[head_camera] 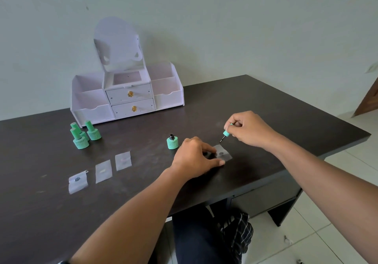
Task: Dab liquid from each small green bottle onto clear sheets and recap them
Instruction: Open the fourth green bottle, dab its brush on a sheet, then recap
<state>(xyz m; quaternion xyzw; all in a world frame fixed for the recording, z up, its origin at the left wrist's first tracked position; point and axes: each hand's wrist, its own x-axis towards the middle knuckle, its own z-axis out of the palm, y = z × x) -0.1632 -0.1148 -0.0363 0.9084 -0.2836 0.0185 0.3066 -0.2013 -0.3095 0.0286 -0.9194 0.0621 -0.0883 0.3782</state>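
Note:
An uncapped small green bottle (172, 142) stands on the dark table just left of my left hand (195, 157). That hand presses flat on a clear sheet (224, 153), which carries a dark dab. My right hand (248, 129) pinches the green brush cap (226, 133), its dark brush tip pointing down a little above the sheet's far corner. Three capped green bottles (83, 133) cluster at the left. Three more clear sheets (103, 170) lie in a row in front of them; the leftmost has a dark dab.
A white desk organiser (126, 94) with two drawers and open side bins stands at the back of the dark table (276, 110). The table's right edge drops to a tiled floor. My legs show below the near edge.

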